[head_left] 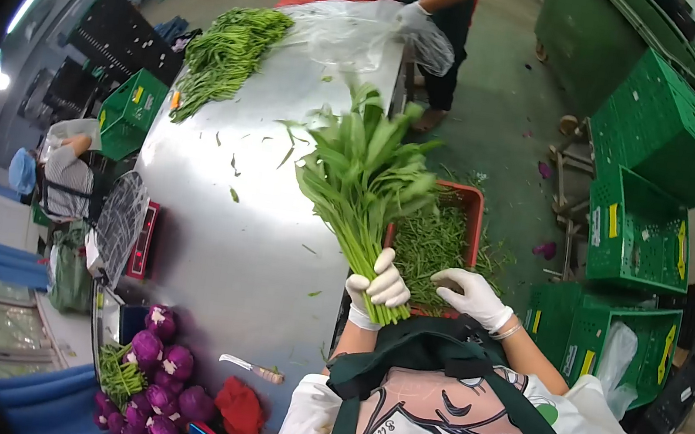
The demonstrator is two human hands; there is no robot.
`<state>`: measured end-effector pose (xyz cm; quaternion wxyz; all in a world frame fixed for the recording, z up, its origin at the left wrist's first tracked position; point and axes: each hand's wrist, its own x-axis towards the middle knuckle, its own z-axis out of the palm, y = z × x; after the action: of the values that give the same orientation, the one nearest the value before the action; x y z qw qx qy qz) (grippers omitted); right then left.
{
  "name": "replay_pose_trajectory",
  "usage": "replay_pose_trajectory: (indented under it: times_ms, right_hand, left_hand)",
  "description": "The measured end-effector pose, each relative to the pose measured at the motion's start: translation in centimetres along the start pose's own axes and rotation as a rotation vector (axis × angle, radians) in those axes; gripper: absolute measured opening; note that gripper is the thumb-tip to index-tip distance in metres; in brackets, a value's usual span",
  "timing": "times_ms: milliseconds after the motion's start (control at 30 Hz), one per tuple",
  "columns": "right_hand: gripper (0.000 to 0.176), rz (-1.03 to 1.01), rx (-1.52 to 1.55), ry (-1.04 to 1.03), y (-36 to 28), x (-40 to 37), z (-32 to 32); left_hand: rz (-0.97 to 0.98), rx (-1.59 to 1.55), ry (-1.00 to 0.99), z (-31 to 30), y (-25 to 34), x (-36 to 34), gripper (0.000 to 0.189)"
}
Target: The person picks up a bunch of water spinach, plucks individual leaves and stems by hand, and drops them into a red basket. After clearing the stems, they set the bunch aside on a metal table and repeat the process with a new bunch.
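Note:
My left hand (379,290), in a white glove, is wrapped round the stems of a bunch of leafy greens (364,171), which look like water spinach. The leaves point away from me over the table's right edge, and the cut stem ends stick out below my fist. My right hand (474,298), also gloved, is held apart from the bunch with its fingers stretched out and nothing in them. Beneath and between the hands stands a red crate (476,221) filled with loose green trimmings (427,249).
The steel table (210,260) bears a pile of greens (232,57), a knife (251,369), a red cloth (238,411) and several purple cabbages (164,399). A scale (144,240) stands at the left edge. A co-worker's gloved hand (411,18) holds plastic film (345,32). Green crates (640,229) stand right.

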<state>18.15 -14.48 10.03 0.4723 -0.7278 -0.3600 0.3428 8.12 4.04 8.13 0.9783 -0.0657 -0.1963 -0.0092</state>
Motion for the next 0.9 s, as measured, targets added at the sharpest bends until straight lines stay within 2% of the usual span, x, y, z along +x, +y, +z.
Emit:
replay_pose_trajectory:
  times_ms: [167, 300, 400, 500, 633, 900]
  right_hand:
    - [0.026, 0.034, -0.03, -0.019, -0.5, 0.5, 0.6]
    - [0.025, 0.043, -0.085, -0.064, -1.0, 0.9, 1.2]
    - [0.026, 0.054, -0.079, -0.1, -1.7, 1.4, 2.0]
    - [0.026, 0.013, -0.076, -0.13, -1.7, 2.1, 2.9]
    - [0.025, -0.02, -0.031, -0.161, -2.3, 3.3, 4.7]
    - [0.025, -0.013, -0.093, -0.329, -4.2, 6.6, 8.9]
  left_hand:
    - [-0.041, 0.028, -0.261, -1.2, 0.1, -1.2, 0.025]
    - [-0.028, 0.061, -0.197, 2.4, -0.4, -1.4, 0.029]
    - [-0.002, -0.015, -0.322, 0.7, 0.4, -2.2, 0.032]
    - [0.001, 0.034, -0.483, 0.0, 2.1, -2.6, 0.024]
    - [0.072, 0.041, -0.468, 0.5, 3.4, -4.3, 0.024]
    - [0.127, 0.08, -0.659, 2.7, 7.3, -6.8, 0.025]
